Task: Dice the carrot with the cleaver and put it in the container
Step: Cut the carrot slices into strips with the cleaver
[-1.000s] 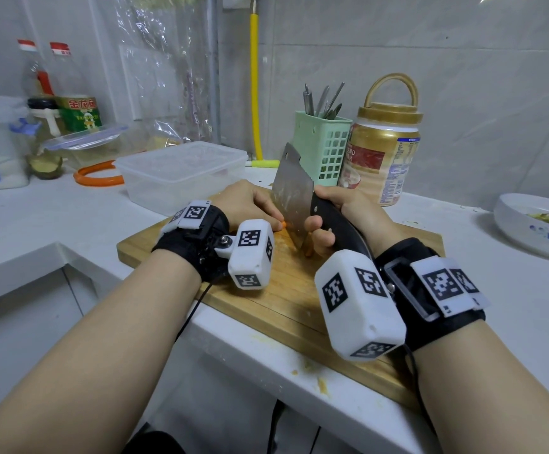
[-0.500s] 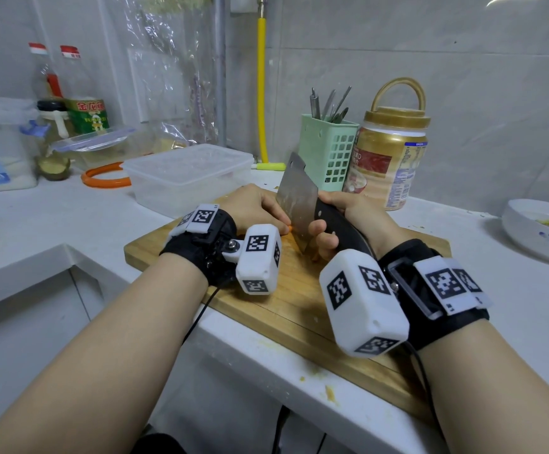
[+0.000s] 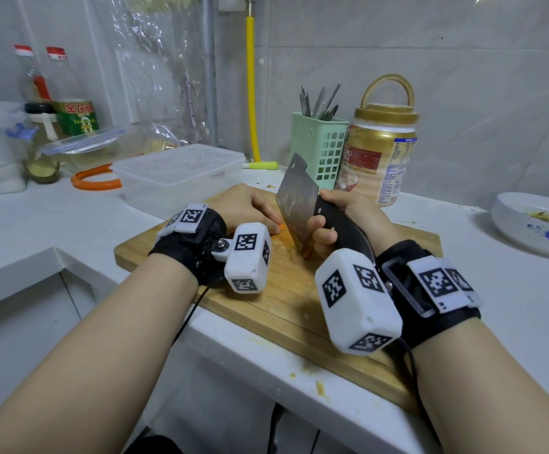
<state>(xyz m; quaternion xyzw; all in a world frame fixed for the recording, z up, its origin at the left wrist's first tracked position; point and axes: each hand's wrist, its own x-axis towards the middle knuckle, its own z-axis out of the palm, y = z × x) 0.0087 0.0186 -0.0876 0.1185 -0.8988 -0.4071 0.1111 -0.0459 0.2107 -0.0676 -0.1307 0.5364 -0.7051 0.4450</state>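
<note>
On the wooden cutting board (image 3: 286,303) my left hand (image 3: 247,208) curls over the carrot (image 3: 282,227), of which only a small orange end shows beside the blade. My right hand (image 3: 342,221) grips the black handle of the cleaver (image 3: 296,199). The blade stands edge-down on the board just right of my left fingers. A small orange piece (image 3: 306,253) lies under the blade's near corner. The clear plastic container (image 3: 178,175) stands behind the board's left end, open and with nothing visible in it.
A green utensil basket (image 3: 320,149) and a gold-lidded jar (image 3: 378,158) stand behind the board. A white bowl (image 3: 535,224) with scraps sits at far right. Bottles, a lid and an orange ring (image 3: 94,183) crowd the back left. The counter edge runs just below the board.
The view has shifted slightly. Both hands stay in the same hold; the cleaver blade has moved only a little beside my left fingers.
</note>
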